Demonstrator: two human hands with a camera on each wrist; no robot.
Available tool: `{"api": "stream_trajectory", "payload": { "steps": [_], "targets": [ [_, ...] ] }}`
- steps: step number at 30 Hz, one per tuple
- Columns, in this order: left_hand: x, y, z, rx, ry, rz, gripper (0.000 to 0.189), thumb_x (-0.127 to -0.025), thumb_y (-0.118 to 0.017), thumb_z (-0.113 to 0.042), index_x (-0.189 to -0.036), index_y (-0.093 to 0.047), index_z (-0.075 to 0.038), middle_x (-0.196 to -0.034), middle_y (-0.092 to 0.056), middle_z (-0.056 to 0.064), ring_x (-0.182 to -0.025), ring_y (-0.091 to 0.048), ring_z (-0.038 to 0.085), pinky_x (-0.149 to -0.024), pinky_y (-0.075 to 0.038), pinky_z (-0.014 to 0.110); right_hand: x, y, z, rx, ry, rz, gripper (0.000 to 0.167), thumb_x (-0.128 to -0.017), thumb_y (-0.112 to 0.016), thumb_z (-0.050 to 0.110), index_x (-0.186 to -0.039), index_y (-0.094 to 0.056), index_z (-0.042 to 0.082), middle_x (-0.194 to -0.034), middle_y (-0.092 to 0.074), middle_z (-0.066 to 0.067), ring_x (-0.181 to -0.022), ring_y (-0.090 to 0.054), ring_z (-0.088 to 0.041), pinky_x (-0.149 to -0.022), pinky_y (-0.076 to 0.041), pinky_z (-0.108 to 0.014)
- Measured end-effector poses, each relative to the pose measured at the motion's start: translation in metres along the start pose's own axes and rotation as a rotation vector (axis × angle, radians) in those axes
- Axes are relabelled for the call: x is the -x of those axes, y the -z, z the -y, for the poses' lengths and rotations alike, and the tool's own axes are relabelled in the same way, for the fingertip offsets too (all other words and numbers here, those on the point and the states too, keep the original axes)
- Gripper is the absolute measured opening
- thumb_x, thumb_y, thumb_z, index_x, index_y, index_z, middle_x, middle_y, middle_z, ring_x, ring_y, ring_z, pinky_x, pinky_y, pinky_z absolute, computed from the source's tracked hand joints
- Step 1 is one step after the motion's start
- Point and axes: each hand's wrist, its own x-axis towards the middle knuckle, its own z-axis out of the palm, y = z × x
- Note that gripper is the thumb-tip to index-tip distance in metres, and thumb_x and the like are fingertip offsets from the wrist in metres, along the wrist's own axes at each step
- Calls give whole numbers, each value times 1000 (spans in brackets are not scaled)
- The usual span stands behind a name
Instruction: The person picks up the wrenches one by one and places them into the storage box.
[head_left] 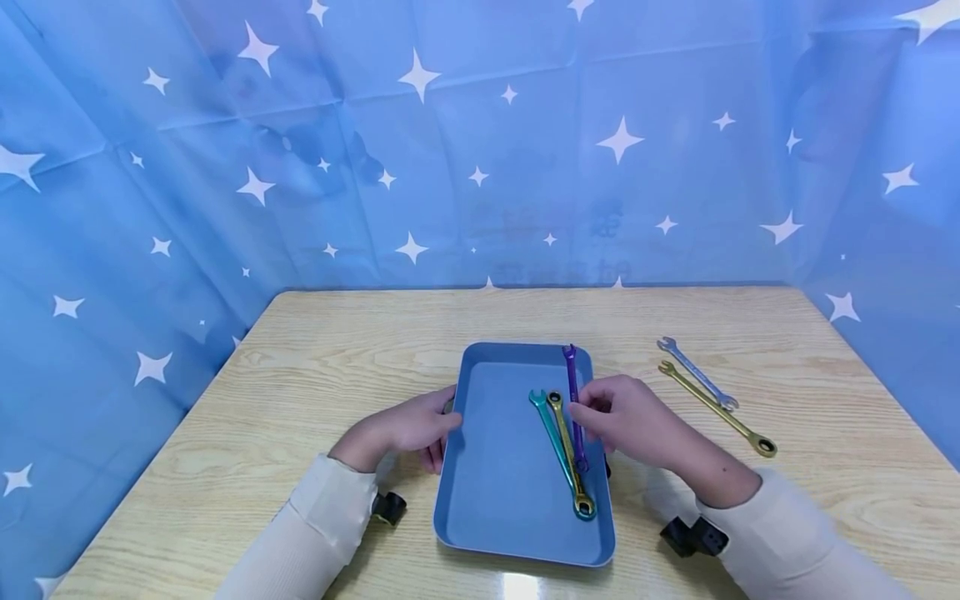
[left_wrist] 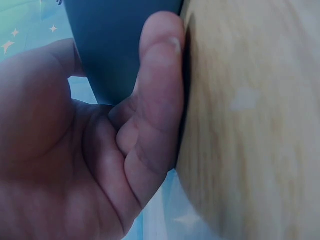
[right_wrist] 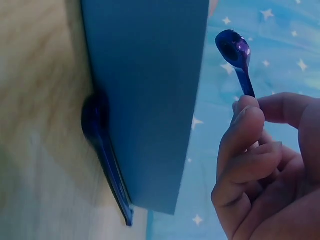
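Observation:
My right hand [head_left: 626, 421] pinches a purple combination wrench [head_left: 572, 375] by its shaft, over the right side of a blue tray [head_left: 495, 467]. In the right wrist view, the wrench's ring end [right_wrist: 233, 49] sticks out beyond the fingertips, above the tray's rim. Inside the tray, a green wrench [head_left: 553, 433] and a gold wrench [head_left: 564, 437] lie close together, their lower ends overlapping. My left hand [head_left: 412, 429] grips the tray's left side, thumb at the rim and the other fingers against the outer wall [left_wrist: 107, 45].
On the wooden table [head_left: 337, 350], a dark blue wrench [right_wrist: 111, 160] lies along the tray's outer right wall. Farther right, a silver-blue wrench [head_left: 696, 372] and another gold wrench [head_left: 712, 404] lie near each other. A starry blue curtain [head_left: 450, 167] stands behind the table.

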Motion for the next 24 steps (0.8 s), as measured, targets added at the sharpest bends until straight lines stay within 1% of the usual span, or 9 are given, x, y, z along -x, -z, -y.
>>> {"api": "stream_trajectory", "payload": {
  "steps": [3,5,9,11,14,16,17,20,24],
  "targets": [
    [0,-1,1,6,7,2,60,-103,-37,-22,-160,-18,-23,-65,-68,17,-54,-69,30,-54,-60,42,0,-6,2,-18,9,36,29,-99,-62,27,-76,-63,10,-67,-62,-5,-50,-55,-19,-44,-43,-29],
    [0,-1,1,6,6,2,60,-103,-37,-22,-160,-18,-23,-65,-68,17,-54,-69,30,-54,-60,42,0,-10,4,-31,16,53,30,-99,-62,26,-75,-63,9,-68,-63,-7,-49,-55,-18,-42,-42,-28],
    [-1,-1,0,4,-1,-2,60,-104,-36,-22,-160,-16,-23,-65,-68,17,-54,-69,30,-54,-60,42,-3,-13,5,-55,35,66,30,-99,-62,24,-74,-61,6,-67,-64,-9,-48,-54,-15,-39,-41,-27],
    [0,-1,1,4,-2,-2,60,-104,-36,-22,-160,-17,-23,-65,-68,16,-54,-69,30,-53,-60,42,-5,-15,5,-60,43,66,29,-99,-62,21,-75,-59,5,-63,-62,-7,-47,-54,-15,-40,-44,-27],
    [0,-1,1,3,-2,0,59,-103,-36,-22,-160,-17,-23,-65,-68,16,-54,-69,29,-53,-60,42,-8,-19,6,-64,46,63,20,-98,-62,18,-83,-58,5,-58,-59,-3,-45,-55,-16,-40,-47,-29],
    [0,-1,1,2,-1,-1,58,-103,-36,-22,-159,-19,-23,-65,-69,16,-54,-69,29,-53,-60,42,-10,-21,7,-70,41,66,12,-98,-62,15,-93,-56,6,-57,-58,-2,-44,-55,-17,-40,-49,-30],
    [0,-1,1,0,-1,-2,58,-103,-36,-22,-159,-20,-23,-65,-69,16,-53,-69,29,-53,-60,42,-11,-22,8,-75,37,69,12,-97,-62,15,-99,-55,6,-58,-59,-2,-44,-54,-18,-40,-48,-30],
    [-1,0,1,1,1,-1,57,-103,-36,-22,-158,-22,-23,-66,-69,16,-53,-68,29,-53,-60,42,-14,-25,10,-80,20,84,21,-97,-63,14,-111,-49,5,-60,-61,-5,-44,-54,-18,-39,-47,-30],
    [0,0,1,1,-6,0,57,-103,-36,-22,-158,-22,-23,-65,-69,16,-53,-68,29,-52,-60,42,-17,-28,12,-64,-3,117,29,-97,-63,13,-118,-47,2,-62,-64,-9,-42,-54,-17,-40,-49,-32]
  ]
}}
